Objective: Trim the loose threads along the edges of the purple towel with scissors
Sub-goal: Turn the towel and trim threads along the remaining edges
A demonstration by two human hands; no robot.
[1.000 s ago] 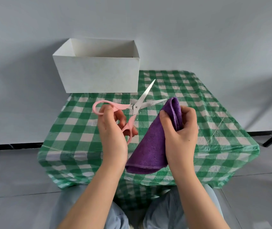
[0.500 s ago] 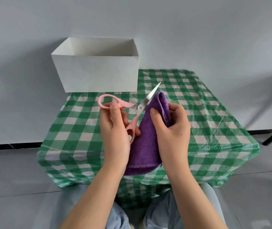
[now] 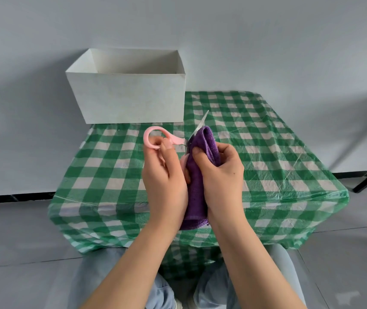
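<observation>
Purple towel hangs bunched in our right hand, fingers clamped round it above the checked table; our left hand grips pink scissors, blade at its top fold.

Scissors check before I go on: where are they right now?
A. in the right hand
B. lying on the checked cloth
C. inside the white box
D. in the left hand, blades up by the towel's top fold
D: the left hand holds the pink scissors, their blade tip rising beside the purple towel, which the right hand grips.
</observation>
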